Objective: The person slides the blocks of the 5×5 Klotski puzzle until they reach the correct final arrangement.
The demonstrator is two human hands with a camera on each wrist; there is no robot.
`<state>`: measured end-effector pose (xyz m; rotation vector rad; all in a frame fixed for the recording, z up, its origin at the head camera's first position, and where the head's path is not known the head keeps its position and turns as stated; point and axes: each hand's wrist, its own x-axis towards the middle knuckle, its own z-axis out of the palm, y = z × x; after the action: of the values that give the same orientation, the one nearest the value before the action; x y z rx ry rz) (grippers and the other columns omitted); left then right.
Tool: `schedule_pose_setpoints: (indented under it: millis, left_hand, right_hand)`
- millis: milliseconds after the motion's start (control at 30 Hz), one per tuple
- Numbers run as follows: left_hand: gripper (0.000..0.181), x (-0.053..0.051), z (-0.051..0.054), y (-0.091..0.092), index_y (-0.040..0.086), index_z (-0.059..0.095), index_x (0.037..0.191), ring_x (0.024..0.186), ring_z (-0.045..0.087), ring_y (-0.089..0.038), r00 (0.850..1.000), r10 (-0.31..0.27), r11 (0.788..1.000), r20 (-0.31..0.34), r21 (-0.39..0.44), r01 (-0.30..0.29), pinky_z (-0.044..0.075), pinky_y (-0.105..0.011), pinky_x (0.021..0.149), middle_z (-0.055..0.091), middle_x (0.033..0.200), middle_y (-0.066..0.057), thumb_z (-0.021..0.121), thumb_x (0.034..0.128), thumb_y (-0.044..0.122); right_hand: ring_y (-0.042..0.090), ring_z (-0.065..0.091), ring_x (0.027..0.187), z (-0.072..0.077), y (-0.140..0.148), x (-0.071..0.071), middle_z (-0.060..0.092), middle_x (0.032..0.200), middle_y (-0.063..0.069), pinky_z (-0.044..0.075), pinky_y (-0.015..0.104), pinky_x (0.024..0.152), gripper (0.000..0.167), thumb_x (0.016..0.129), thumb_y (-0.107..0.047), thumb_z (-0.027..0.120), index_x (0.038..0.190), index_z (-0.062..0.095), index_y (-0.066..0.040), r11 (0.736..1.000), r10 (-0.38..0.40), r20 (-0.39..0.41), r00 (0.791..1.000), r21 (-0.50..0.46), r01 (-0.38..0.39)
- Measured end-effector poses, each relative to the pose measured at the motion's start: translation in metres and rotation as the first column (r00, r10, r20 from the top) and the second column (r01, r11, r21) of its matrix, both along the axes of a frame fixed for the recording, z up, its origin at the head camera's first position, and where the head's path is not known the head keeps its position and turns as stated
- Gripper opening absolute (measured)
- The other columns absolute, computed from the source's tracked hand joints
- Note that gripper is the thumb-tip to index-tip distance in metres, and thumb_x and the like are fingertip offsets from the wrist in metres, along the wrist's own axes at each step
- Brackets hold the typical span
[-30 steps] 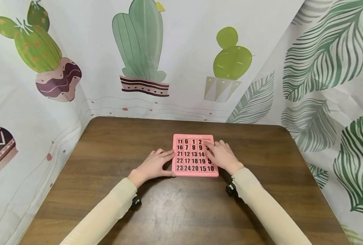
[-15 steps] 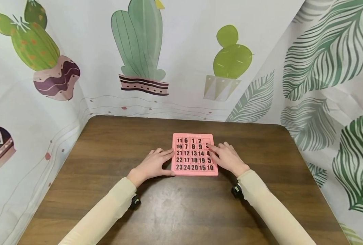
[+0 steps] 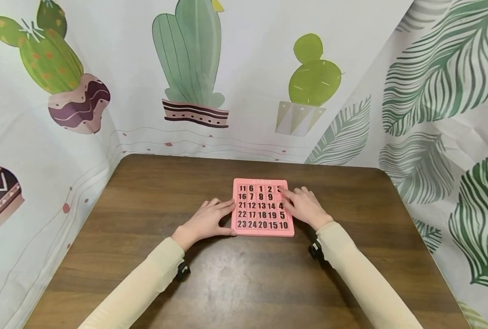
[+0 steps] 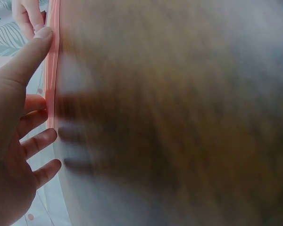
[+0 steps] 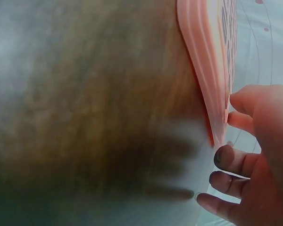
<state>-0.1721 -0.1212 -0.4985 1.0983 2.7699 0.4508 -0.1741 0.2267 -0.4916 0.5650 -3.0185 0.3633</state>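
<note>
A pink sliding number puzzle [image 3: 261,219] lies flat on the table, its square tiles printed with black numbers. In the head view my left hand [image 3: 204,221] rests along its left side, fingertips at the edge and thumb by the near-left corner. My right hand [image 3: 307,208] is over the right side, its index finger touching the 3 tile [image 3: 279,188] in the top-right place. Below that tile is a gap, partly behind the fingers. The puzzle's pink rim [image 4: 52,70] runs beside the left thumb in the left wrist view. The right wrist view shows the rim [image 5: 205,56] edge-on.
The brown wooden table [image 3: 227,283] extends around the puzzle on all sides. Behind it hangs a white cloth [image 3: 252,82] printed with cacti and leaves. A black wrist device [image 3: 315,249] sits under the right sleeve.
The 3 tile has slid up from the second row into the top-right place, so the gap is now below it. My right hand drew back slightly, then moved up; the left stayed put.
</note>
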Motion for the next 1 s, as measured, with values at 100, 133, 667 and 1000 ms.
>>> schedule_pose_setpoints:
  millis: [100, 133, 667, 1000]
  left_hand:
    - [0.095, 0.000, 0.000, 0.000, 0.012, 0.049, 0.157, 0.129, 0.047, -0.026, 1.000, -0.005, 1.000, -0.005, -0.002, 0.005, 0.040, -0.050, 0.102, 0.043, 0.163, -0.004, 0.076, 0.0840, 0.066]
    - [0.095, -0.001, 0.000, 0.000, 0.012, 0.049, 0.157, 0.129, 0.047, -0.026, 1.000, -0.005, 1.000, -0.008, -0.004, 0.005, 0.040, -0.050, 0.102, 0.043, 0.163, -0.004, 0.076, 0.0840, 0.067]
    - [0.094, 0.000, 0.003, -0.001, 0.013, 0.050, 0.156, 0.131, 0.048, -0.026, 1.000, -0.002, 1.000, -0.010, -0.007, 0.002, 0.040, -0.053, 0.104, 0.045, 0.163, -0.004, 0.076, 0.0840, 0.066]
    - [0.094, 0.001, 0.003, 0.001, 0.013, 0.050, 0.156, 0.130, 0.048, -0.026, 1.000, -0.001, 1.000, -0.013, -0.011, 0.001, 0.040, -0.052, 0.103, 0.045, 0.163, -0.004, 0.076, 0.0841, 0.066]
  right_hand:
    - [0.032, 0.052, 0.088, 0.000, 0.002, 0.004, 0.064, 0.089, 0.011, 0.043, 0.048, 0.079, 0.047, 0.104, -0.028, 0.061, 0.147, 0.061, -0.010, 1.000, 0.008, 0.007, 1.000, -0.001, -0.008]
    - [0.032, 0.052, 0.089, 0.000, 0.003, 0.007, 0.064, 0.089, 0.011, 0.043, 0.048, 0.080, 0.047, 0.104, -0.028, 0.061, 0.147, 0.061, -0.011, 1.000, 0.014, 0.006, 1.000, -0.002, -0.014]
    - [0.020, 0.040, 0.077, 0.003, 0.012, 0.043, 0.051, 0.076, -0.003, 0.034, 0.036, 0.073, 0.039, 0.101, -0.026, 0.068, 0.138, 0.071, -0.017, 0.991, 0.132, -0.070, 0.989, 0.009, -0.132]
    - [0.023, 0.042, 0.077, 0.003, 0.011, 0.035, 0.053, 0.076, 0.000, 0.037, 0.038, 0.073, 0.040, 0.101, -0.027, 0.067, 0.140, 0.070, -0.017, 0.995, 0.096, -0.071, 0.993, 0.015, -0.095]
